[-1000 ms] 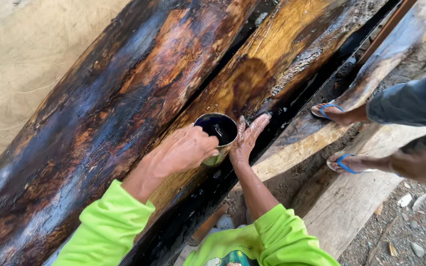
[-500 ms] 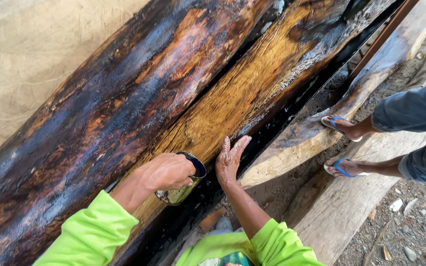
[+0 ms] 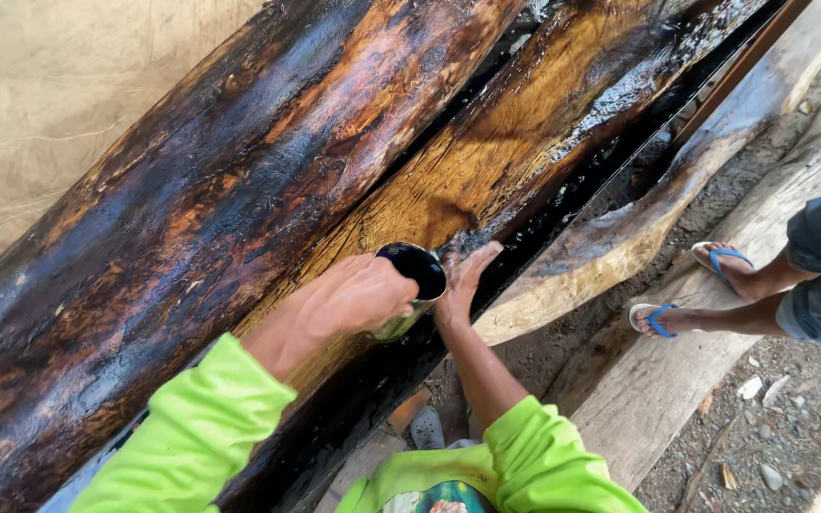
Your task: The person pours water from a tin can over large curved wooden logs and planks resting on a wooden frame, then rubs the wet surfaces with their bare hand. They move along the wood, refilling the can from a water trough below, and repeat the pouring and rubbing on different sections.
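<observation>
Presently, item one: cup [image 3: 417, 285], a metal can with dark liquid showing at its mouth, tilted against the middle log [image 3: 486, 161] and serving as landmark for all that follows. My left hand [image 3: 353, 296] is wrapped round the cup from its lower-left side, fingers closed on the wall, so that hand is holding the cup. My right hand [image 3: 465, 277] lies just right of the cup, fingers spread flat and wide on the wet wood, palm down, gripping nothing; its fingertips touch a black, shiny smear on the log. Both my sleeves [image 3: 201, 427] are bright green and sit below the cup. Middle log: behind and above the cup, bare yellow-brown wood in its centre, black and glossy along its right edge. Left log [image 3: 192, 218]: left of the cup, dark, streaked brown and bluish-black, wet-looking. Gap [image 3: 610, 161]: right of the cup, a dark trench between logs, glistening. Pale log [image 3: 620, 237]: right of the cup beyond the gap, dry and light. Tarp [image 3: 59, 104]: far upper left of the cup, tan. Other person's feet [image 3: 696, 285]: well right of the cup, in blue sandals, standing on a plank [image 3: 658, 389]. Gravel [image 3: 781, 418]: lower right of the cup, with small stones. My own shoe [image 3: 427, 427]: straight below the cup, grey.
</observation>
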Motion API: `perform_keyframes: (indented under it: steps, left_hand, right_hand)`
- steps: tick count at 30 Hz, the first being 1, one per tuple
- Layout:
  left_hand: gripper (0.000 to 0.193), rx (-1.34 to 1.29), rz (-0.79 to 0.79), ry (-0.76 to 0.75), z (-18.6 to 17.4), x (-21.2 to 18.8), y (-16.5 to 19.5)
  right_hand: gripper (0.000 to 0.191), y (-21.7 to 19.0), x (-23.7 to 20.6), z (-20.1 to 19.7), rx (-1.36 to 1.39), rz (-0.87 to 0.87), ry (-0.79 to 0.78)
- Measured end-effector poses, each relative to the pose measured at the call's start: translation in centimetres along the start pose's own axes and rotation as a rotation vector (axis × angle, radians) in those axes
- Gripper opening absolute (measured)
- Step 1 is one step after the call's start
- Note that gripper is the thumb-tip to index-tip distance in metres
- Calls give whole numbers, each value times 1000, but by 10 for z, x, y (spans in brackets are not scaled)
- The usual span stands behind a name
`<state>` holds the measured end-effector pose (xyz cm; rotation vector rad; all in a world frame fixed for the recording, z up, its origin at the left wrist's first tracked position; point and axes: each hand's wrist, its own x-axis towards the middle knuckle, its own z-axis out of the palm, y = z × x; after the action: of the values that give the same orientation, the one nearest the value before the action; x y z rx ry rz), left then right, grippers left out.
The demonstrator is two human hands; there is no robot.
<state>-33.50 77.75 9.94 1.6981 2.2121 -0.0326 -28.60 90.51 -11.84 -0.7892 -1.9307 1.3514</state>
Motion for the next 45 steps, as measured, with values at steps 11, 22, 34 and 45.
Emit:
perform_keyframes:
  steps: [11, 22, 34, 45]
  left_hand:
    - [26, -20, -159, -248, 9, -82, -16]
    - [27, -25, -1, -259, -27, 64, -13]
    - [24, 86, 85, 170, -74, 144, -11]
    - [30, -63, -195, -5, -25, -8, -7]
  right_hand:
    - [100, -19, -16, 19, 28, 359, 27]
    - [99, -9, 118, -24, 56, 498, 232]
    - [93, -2, 165, -55, -39, 223, 147]
    - [91, 13, 59, -22, 87, 282, 43]
